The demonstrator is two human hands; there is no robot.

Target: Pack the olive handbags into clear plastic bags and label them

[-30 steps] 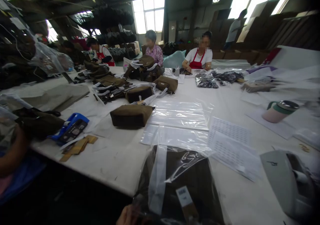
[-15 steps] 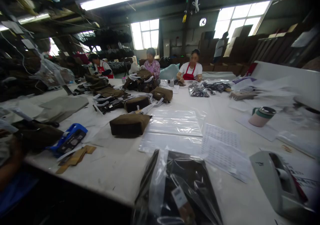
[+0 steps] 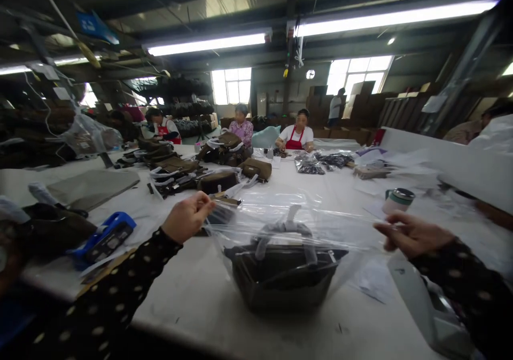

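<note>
In front of me a dark handbag (image 3: 280,282) stands upright on the white table inside a clear plastic bag (image 3: 348,242). Its wrapped handles (image 3: 262,242) rise in an arch within the plastic. My left hand (image 3: 188,216) pinches the left corner of the bag's mouth between closed fingers. On the other side, my right hand (image 3: 414,234) grips the right corner, and the plastic is stretched wide between both hands. Both forearms wear dark sleeves with pale dots.
Several brown handbags (image 3: 176,170) lie piled at the back left. A blue tape dispenser-like device (image 3: 108,234) sits left, a lidded mug (image 3: 398,201) and grey machine (image 3: 433,306) right. Co-workers (image 3: 295,135) sit across the table. Another person's arm shows at the far left edge.
Both my hands have come into view, holding the plastic bag's mouth apart. The bagged handbag, lying close to me before, now stands upright with its handles up. The camera has tilted upward.
</note>
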